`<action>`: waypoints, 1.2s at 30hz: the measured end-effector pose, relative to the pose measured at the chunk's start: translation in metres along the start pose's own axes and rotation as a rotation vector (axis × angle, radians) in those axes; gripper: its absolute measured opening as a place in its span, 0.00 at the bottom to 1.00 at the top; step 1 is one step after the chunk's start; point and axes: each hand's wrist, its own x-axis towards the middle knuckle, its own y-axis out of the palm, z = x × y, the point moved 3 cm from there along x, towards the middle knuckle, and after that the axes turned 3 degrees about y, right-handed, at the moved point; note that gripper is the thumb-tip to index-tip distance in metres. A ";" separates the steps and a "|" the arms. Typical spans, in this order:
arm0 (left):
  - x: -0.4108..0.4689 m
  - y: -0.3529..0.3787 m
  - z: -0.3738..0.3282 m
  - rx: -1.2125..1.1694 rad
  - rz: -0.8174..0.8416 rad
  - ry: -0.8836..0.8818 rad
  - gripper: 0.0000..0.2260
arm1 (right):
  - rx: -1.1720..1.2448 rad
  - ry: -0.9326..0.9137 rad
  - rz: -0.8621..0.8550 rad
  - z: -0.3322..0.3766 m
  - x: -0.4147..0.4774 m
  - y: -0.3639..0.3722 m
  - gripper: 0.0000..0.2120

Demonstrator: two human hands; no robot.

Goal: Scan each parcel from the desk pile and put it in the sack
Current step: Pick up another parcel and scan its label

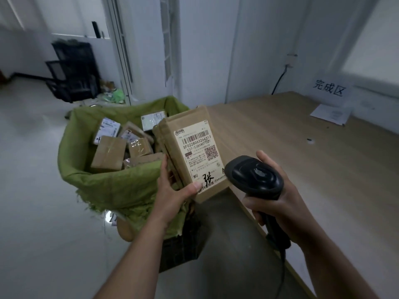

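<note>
Left hand [172, 190] grips one brown parcel [194, 147] by its lower end, thumb on the label face. The parcel is tilted upright over the right rim of the green sack [90, 184]. Right hand [278, 195] is wrapped round the handle of one black scanner [254, 175], whose head sits just right of the parcel's lower corner, on the side away from the sack. One shipping label [197, 154] with barcode faces up; whether it has been read, cannot tell. Step in hand, by my reading: scan, then drop. Inside the sack there are six parcels [109, 153] I can count, mixed brown boxes and white-labelled ones, with possibly more buried. The surface [302, 169] right of the sack shows no pile in this view, only one paper sheet [330, 114], one small dark object [310, 140] and one wall sign [328, 90] beyond. Judgement: well along, and this may be among the last, though any pile could sit out of frame.
</note>
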 end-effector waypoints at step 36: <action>0.316 -0.083 0.081 0.378 0.170 -0.358 0.40 | 0.145 0.047 -0.313 -0.021 0.212 0.050 0.45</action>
